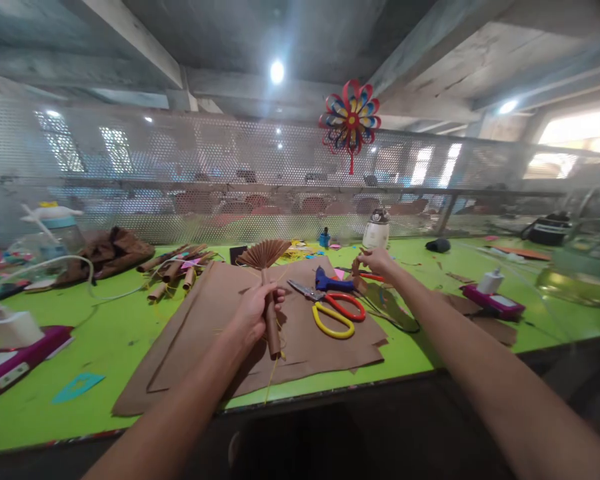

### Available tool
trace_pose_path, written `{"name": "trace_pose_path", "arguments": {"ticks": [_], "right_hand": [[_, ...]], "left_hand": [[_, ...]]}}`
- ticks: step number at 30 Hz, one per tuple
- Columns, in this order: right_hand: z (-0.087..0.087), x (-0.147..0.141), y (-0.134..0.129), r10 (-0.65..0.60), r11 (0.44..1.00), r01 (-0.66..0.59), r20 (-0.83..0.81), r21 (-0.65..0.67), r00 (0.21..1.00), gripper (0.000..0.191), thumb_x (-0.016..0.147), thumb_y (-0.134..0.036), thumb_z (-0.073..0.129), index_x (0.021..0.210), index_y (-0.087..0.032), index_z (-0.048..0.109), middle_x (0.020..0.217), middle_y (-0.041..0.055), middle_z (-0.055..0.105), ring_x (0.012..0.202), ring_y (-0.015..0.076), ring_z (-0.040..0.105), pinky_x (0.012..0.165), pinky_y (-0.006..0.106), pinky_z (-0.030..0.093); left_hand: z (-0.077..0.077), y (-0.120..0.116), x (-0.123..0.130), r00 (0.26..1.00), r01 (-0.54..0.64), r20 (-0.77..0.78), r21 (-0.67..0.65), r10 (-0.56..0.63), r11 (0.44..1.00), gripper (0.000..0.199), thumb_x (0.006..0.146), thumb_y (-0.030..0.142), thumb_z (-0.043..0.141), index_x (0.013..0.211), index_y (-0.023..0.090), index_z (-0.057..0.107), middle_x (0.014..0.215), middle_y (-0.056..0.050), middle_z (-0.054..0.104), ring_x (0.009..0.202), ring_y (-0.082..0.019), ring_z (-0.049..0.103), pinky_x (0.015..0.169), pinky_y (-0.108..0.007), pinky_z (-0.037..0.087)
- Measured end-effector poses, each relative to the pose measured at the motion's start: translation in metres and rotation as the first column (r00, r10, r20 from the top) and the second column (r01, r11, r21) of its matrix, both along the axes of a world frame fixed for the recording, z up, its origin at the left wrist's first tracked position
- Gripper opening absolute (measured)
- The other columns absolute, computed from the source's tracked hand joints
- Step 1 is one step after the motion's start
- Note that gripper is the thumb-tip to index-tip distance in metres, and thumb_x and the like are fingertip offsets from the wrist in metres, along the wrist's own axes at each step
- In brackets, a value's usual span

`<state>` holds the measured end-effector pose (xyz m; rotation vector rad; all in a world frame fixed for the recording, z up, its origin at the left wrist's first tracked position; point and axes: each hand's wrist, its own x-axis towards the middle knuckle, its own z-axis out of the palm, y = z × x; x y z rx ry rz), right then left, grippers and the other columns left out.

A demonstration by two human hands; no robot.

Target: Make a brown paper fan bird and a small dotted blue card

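Observation:
My left hand [257, 310] is wrapped around a rolled brown paper tube [271, 327] and holds it nearly upright above a stack of brown paper sheets [195, 340]. A pleated brown paper fan [265, 253] spreads out at the top of the tube. Farther off to the right, my right hand [377, 261] pinches what looks like a small piece of brown paper [357, 270]; its fingertips are small in view. Close by lie a blue glue gun [333, 283] and a red-handled tool [371, 276]. Scissors with one red and one yellow handle [334, 322] rest on the sheets.
Paper tubes tied with yellow string [175, 270] lie at the back left. Purple power strips [495, 302] [30, 357] with white plugs stand on both sides of the green table [105, 333]. A jug of yellowish liquid [577, 277] stands right. A paper flower [351, 120] hangs on the mesh screen.

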<state>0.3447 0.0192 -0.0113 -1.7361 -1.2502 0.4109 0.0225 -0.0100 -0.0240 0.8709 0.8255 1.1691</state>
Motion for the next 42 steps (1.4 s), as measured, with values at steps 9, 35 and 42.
{"name": "trace_pose_path", "arguments": {"ticks": [9, 35, 42], "right_hand": [[0.001, -0.04, 0.006, 0.228, 0.974, -0.218, -0.317, 0.065, 0.921, 0.026, 0.077, -0.037, 0.063, 0.074, -0.011, 0.059, 0.064, 0.0007, 0.059, 0.045, 0.006, 0.041, 0.041, 0.02, 0.033], [-0.013, -0.145, -0.048, 0.642, 0.714, -0.674, -0.565, 0.192, 0.519, 0.024, 0.067, -0.031, 0.068, 0.068, -0.018, 0.048, 0.054, -0.0044, 0.055, 0.039, 0.0038, 0.037, 0.038, 0.017, 0.021], [-0.011, -0.149, -0.053, 0.621, 0.718, -0.653, -0.643, 0.239, 0.448, 0.027, 0.063, -0.018, 0.059, 0.089, -0.018, 0.054, 0.059, -0.0009, 0.064, 0.038, 0.0049, 0.038, 0.038, 0.017, 0.025]], "left_hand": [[-0.002, 0.001, -0.003, 1.0, 0.007, -0.004, -0.037, -0.007, 0.999, 0.008, 0.079, 0.011, 0.056, 0.086, 0.013, 0.054, 0.063, -0.002, 0.058, 0.047, -0.007, 0.052, 0.039, -0.014, 0.039], [0.003, -0.004, -0.004, 0.995, -0.002, 0.096, 0.093, -0.007, 0.996, 0.006, 0.086, 0.018, 0.048, 0.082, 0.016, 0.053, 0.063, -0.002, 0.062, 0.052, -0.009, 0.058, 0.049, -0.017, 0.045], [0.004, -0.009, -0.002, 0.981, 0.148, 0.117, 0.064, -0.155, 0.987, 0.02, 0.091, 0.031, 0.043, 0.089, 0.015, 0.056, 0.061, -0.002, 0.059, 0.05, -0.01, 0.056, 0.048, -0.018, 0.045]]}}
